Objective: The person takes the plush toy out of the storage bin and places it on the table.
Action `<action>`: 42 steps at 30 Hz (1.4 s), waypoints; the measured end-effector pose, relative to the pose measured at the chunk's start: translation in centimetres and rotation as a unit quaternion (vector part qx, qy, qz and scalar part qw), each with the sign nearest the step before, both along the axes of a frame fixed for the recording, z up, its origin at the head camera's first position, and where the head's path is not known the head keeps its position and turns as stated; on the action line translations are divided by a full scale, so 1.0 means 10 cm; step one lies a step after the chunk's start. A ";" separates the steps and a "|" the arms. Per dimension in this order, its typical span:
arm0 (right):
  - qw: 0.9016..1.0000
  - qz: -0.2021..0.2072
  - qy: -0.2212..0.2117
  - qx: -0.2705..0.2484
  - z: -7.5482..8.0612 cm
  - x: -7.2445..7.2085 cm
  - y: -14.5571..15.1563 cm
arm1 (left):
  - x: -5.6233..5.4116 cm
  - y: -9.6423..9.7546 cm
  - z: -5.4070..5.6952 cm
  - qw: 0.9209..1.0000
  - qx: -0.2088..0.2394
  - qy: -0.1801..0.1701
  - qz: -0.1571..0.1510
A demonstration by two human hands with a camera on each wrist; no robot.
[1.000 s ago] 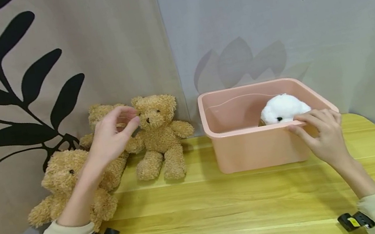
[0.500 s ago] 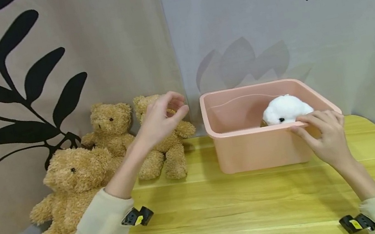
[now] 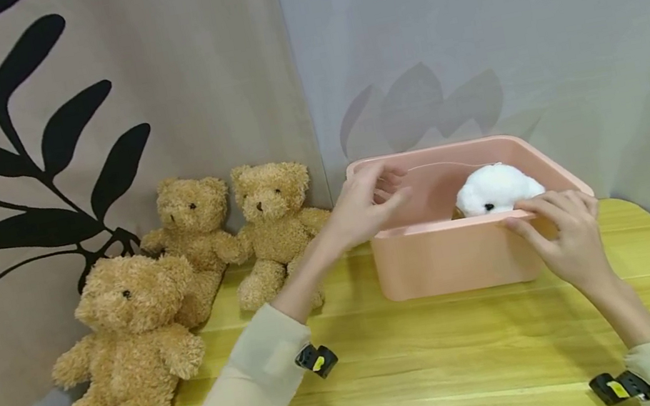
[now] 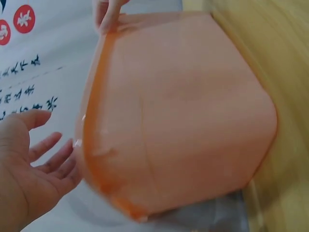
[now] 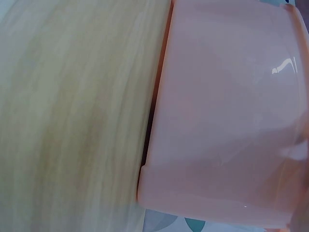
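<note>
A pink plastic bin (image 3: 452, 257) stands on the table, its front and side walls filling much of both wrist views. Inside it, toward the right, shows the white head of a plush toy (image 3: 495, 186) with a black eye; the front wall hides its lower part. My right hand (image 3: 569, 236) grips the bin's front rim near the right corner, thumb outside and fingers over the top. Over the bin's left end hangs my left hand (image 3: 367, 204), fingers loosely bent and holding nothing. In the left wrist view this hand (image 4: 34, 179) is right beside the rim, fingers spread.
On the left, a large tan teddy bear (image 3: 127, 339) leans back at the table's edge. Two smaller bears, one at the back left (image 3: 191, 219) and another to its right (image 3: 274, 212), sit against the curtain. The wooden table (image 3: 457, 361) stretches in front of the bin.
My left hand has moved right, from in front of the teddy bears to the bin's left end, staying free of any object. The right hand has stayed on the rim.
</note>
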State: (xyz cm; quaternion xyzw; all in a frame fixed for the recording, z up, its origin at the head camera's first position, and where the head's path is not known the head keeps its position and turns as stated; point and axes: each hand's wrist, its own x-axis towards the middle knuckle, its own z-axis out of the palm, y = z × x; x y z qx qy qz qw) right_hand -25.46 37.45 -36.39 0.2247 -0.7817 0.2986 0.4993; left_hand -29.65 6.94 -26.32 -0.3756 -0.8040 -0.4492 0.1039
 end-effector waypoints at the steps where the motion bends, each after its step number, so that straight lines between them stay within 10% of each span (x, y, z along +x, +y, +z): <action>1: 1.000 -0.001 0.002 0.000 0.00 0.00 0.00 | -0.01 0.05 -0.01 1.000 0.000 -0.002 -0.007; 28: 1.000 -0.007 0.010 0.012 0.00 0.00 0.00 | -0.33 1.13 -0.12 0.987 -0.156 0.013 -0.030; 34: 1.000 -0.004 0.005 0.008 0.01 0.00 -0.03 | -0.32 1.15 -0.14 0.978 -0.210 -0.018 -0.005; 42: 1.000 -0.004 -0.011 0.017 0.03 0.03 -0.01 | -0.32 1.15 -0.17 0.982 -0.177 -0.059 0.011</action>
